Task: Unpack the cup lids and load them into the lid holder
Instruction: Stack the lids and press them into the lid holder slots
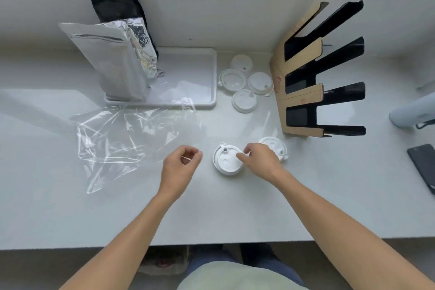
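Six white cup lids lie loose on the white counter [235, 214]. Four sit in a cluster beside the tray: the back lid [241, 64], the left lid [232, 79] with its hollow side up, the right lid [259, 82] and the front lid [243, 100]. The other two are nearer the person — the near lid [227, 159] and the lid behind the hand [274, 146], the second partly hidden.

The right hand [260, 162] reaches over these two; its fingertips [240, 155] touch the top of the near lid at its right edge, fingers bent, though whether they pinch it cannot be told. The left hand [181, 165] hovers just left of that lid, apart from it, fingers loosely curled around nothing.

One lid holder [303, 92] of cardboard with three black slots stands to the right of the cluster. One clear plastic wrapper [122, 139] lies crumpled at left. One white tray [202, 101] holds two bags — a silver bag [113, 59] and a black bag [117, 9] behind it. One dark phone [423, 165] lies at the far right edge.
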